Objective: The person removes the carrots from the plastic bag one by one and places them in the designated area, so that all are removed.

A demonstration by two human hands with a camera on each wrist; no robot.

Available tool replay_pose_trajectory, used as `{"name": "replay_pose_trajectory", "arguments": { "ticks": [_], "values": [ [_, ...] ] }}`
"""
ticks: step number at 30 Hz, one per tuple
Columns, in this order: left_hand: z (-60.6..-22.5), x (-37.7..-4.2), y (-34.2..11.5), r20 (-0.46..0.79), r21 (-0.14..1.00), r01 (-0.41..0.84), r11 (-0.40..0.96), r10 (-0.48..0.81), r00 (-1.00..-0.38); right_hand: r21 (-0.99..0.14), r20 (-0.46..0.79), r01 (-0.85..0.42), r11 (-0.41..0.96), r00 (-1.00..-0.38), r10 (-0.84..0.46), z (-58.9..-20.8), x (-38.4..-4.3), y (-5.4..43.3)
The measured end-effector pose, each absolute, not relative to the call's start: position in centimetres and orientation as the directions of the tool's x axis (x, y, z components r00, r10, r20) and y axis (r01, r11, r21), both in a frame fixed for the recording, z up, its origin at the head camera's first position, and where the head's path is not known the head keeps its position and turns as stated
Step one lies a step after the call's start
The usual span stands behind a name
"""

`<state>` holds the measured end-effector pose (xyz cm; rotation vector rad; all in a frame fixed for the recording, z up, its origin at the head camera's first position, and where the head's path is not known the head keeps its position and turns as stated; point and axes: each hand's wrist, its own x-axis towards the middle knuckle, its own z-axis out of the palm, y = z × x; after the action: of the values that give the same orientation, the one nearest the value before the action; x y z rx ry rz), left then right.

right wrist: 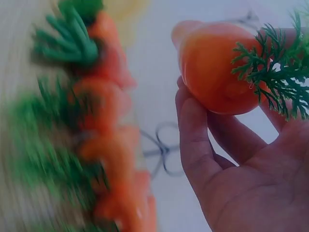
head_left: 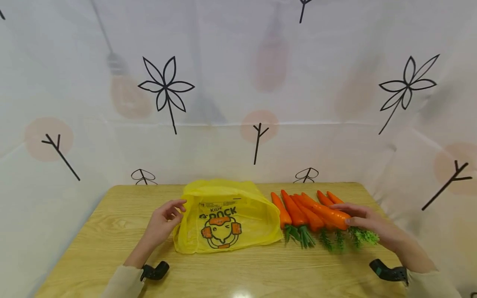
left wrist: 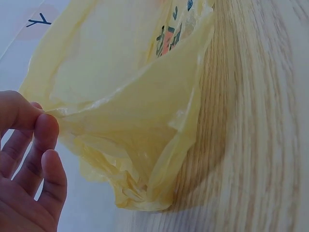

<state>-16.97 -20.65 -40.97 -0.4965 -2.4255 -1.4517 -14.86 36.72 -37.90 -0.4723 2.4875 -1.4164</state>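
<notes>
A yellow plastic bag (head_left: 257, 234) with a printed cartoon face lies with its mouth toward me, held wide. At its left edge, my left hand (head_left: 162, 223) pinches the thin plastic between thumb and finger, as the left wrist view shows at the bag's rim (left wrist: 72, 112). My right hand (head_left: 378, 225) grips an orange carrot (head_left: 331, 216) near its leafy end, thumb on one side and fingers on the other. In the right wrist view this carrot (right wrist: 217, 72) is lifted above the others, green fronds (right wrist: 277, 72) hanging over the palm. Several more carrots (head_left: 296, 213) lie right of the bag.
Wood-grain table (head_left: 242, 271) underneath everything, its far edge against a pale patterned curtain (head_left: 223, 153). The loose carrots' green tops (head_left: 305, 238) point toward me. A black wrist camera (head_left: 155, 271) sits on the left wrist, another (head_left: 387, 271) on the right.
</notes>
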Motion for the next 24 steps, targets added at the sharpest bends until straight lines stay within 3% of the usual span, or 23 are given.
{"name": "replay_pose_trajectory", "arguments": {
  "ticks": [7, 13, 24],
  "values": [
    [-44.2, -18.9, -22.0, 0.399, 0.801, 0.424, 0.422, 0.150, -0.904, -0.847, -0.031, -0.125, 0.516, -0.959, -0.282, -38.0, -15.5, 40.5],
    [-44.3, -18.9, -22.2, 0.397, 0.814, 0.428, 0.393, 0.162, -0.904, -0.909, -0.115, 0.024, 0.417, -0.975, -0.193, -39.7, -16.2, 43.1],
    [-44.3, -18.8, -22.3, 0.390, 0.812, 0.418, 0.407, 0.156, -0.908, -0.932, -0.149, 0.124, 0.340, -0.988, -0.046, -42.5, -16.5, 45.9]
  ]
}}
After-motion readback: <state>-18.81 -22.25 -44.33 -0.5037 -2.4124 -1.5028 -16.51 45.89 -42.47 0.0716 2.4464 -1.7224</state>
